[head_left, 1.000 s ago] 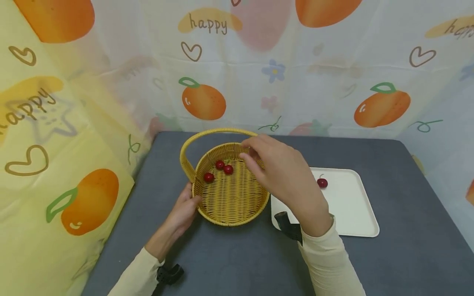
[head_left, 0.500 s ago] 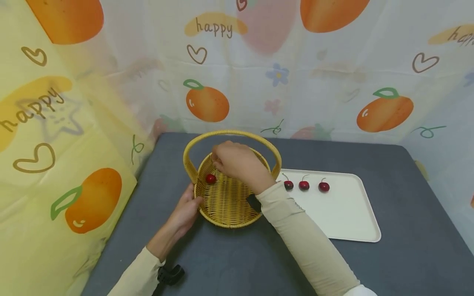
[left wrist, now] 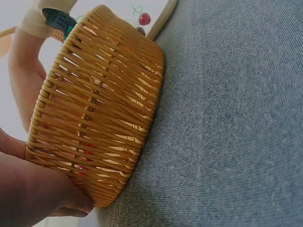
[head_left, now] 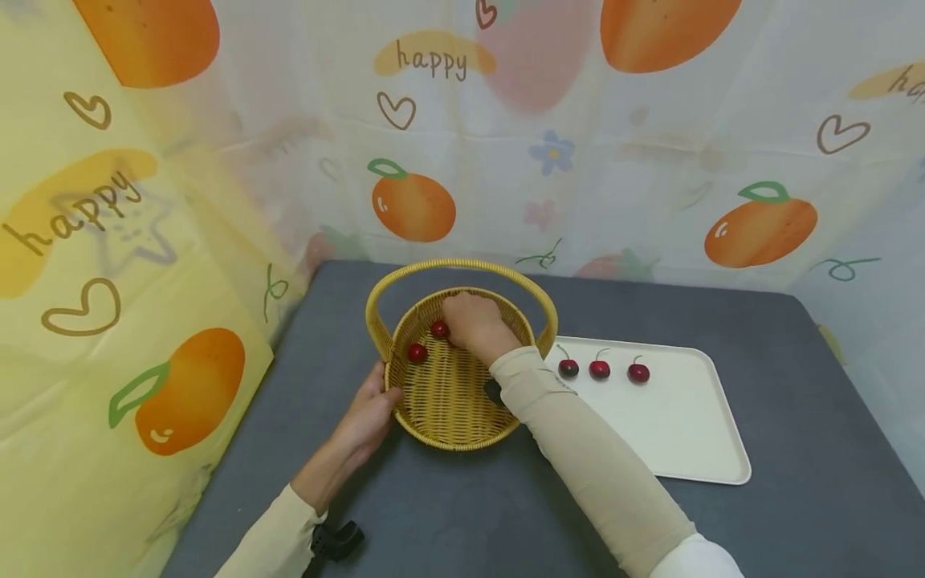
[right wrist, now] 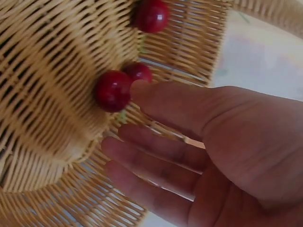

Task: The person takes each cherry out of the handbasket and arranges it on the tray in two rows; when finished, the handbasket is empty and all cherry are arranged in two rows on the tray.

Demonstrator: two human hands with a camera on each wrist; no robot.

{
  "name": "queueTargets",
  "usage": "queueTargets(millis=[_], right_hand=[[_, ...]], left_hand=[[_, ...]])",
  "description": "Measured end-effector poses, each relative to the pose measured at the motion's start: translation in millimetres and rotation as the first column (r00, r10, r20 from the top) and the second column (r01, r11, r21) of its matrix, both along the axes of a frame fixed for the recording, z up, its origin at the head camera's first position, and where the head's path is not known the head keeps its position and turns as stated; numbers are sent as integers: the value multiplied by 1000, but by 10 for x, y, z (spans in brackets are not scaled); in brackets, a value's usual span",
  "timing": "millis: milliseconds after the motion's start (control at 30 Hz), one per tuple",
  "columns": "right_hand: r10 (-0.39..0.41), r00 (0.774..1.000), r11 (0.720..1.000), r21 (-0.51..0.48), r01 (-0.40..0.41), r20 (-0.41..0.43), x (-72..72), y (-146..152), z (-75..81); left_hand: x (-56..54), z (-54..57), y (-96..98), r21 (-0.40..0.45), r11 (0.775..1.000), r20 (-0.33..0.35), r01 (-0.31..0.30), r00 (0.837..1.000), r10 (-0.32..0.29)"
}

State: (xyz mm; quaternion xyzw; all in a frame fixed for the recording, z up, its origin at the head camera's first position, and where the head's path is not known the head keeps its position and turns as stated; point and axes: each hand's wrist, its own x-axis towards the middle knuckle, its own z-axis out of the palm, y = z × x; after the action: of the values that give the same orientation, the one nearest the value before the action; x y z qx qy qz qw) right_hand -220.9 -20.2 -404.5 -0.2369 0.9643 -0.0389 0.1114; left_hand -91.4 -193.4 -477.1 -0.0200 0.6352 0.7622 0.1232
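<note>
My left hand [head_left: 366, 413] grips the left side of a yellow wicker basket [head_left: 462, 444], thumb over the rim. In the left wrist view, fingers [left wrist: 42, 187] press on its woven wall. My right hand [head_left: 473, 319] reaches down into the basket. Two red cherries [head_left: 417, 353] show on the basket's left side in the head view. In the right wrist view, my right thumb lies beside a cherry [right wrist: 112, 91], overlapping a second cherry [right wrist: 140, 71]; its other fingers [right wrist: 151, 163] are spread apart below. A third cherry [right wrist: 152, 15] lies higher up.
A white rectangular tray [head_left: 694, 425] lies right of the basket, partly behind the right forearm. Three cherries [head_left: 599, 369] with stems stand in a row near its back edge. The basket's arched handle [head_left: 462, 263] rises behind the right hand. A grey cloth [head_left: 448, 514] covers the table.
My right hand has come from above the basket's right side down into it, then shifted slightly right, uncovering a cherry. The left hand keeps its hold. The head view has shifted slightly.
</note>
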Motion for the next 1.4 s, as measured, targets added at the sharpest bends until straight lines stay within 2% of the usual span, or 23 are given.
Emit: queueTargets(millis=[200, 400, 600, 767, 900, 1067, 1400], right_hand=[[-26, 1000, 1000, 16, 26, 14, -3, 72, -130], [-22, 1000, 1000, 21, 21, 16, 21, 80, -164], [-13, 999, 1000, -5, 13, 44, 69, 103, -101], [-12, 1000, 998, -69, 13, 22, 154, 136, 62], [1, 1000, 993, -122, -3, -13, 294, 143, 239], [13, 996, 984, -174, -29, -93, 542, 198, 478], [25, 973, 962, -260, -85, -228, 1175, 470, 964]], left_hand=[[-4, 12, 42, -11, 1000, 7, 17, 1000, -17], [-23, 18, 67, -14, 1000, -8, 16, 1000, -16], [-11, 10, 65, -27, 999, -4, 18, 1000, -18], [-15, 10, 71, -14, 1000, -4, 18, 1000, -18], [-12, 20, 75, -4, 1000, 2, 9, 1000, -9], [-4, 30, 76, -8, 1000, 1, 19, 1000, -19], [-10, -5, 65, 6, 1000, -6, -5, 1000, 5]])
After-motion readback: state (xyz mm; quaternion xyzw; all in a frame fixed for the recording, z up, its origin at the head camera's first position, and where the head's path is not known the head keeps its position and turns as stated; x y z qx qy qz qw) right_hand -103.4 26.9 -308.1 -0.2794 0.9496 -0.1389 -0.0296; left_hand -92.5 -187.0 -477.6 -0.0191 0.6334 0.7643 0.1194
